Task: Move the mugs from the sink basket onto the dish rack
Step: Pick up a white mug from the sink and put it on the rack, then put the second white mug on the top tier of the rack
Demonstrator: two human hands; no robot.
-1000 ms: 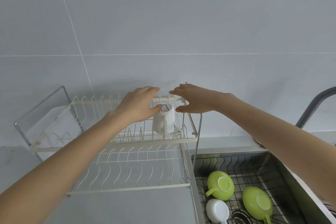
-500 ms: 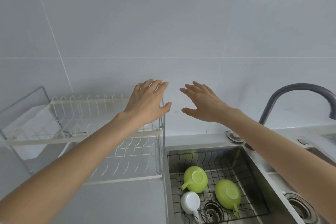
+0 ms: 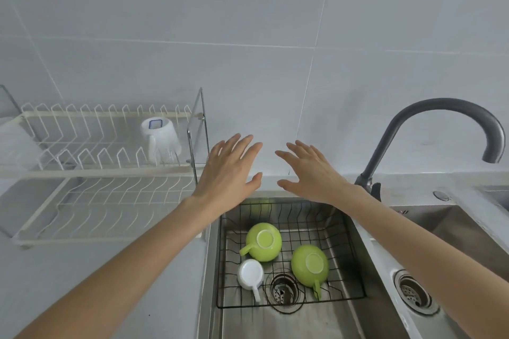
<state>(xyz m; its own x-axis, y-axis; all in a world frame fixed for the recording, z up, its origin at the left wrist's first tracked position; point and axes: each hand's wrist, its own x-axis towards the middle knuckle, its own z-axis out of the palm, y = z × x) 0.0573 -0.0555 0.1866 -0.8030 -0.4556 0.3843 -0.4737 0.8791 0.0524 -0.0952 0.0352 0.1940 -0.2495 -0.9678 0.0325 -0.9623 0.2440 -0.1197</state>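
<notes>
Green mugs (image 3: 264, 241), two, one white mug (image 3: 250, 274) in basket (image 3: 347, 259); both hands' fingers (image 3: 242, 143) spread, empty.

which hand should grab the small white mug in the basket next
Left, probably. The left hand is open above the basket's left side, where the white mug lies; the right hand, also empty, is nearer the green mugs.

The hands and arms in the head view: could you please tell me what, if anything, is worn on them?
Nothing that shows. The left hand and right hand are bare, with no gloves, rings, watch or bracelets visible. Both forearms are uncovered right to the picture's edge, so no sleeve comes into view.
</notes>
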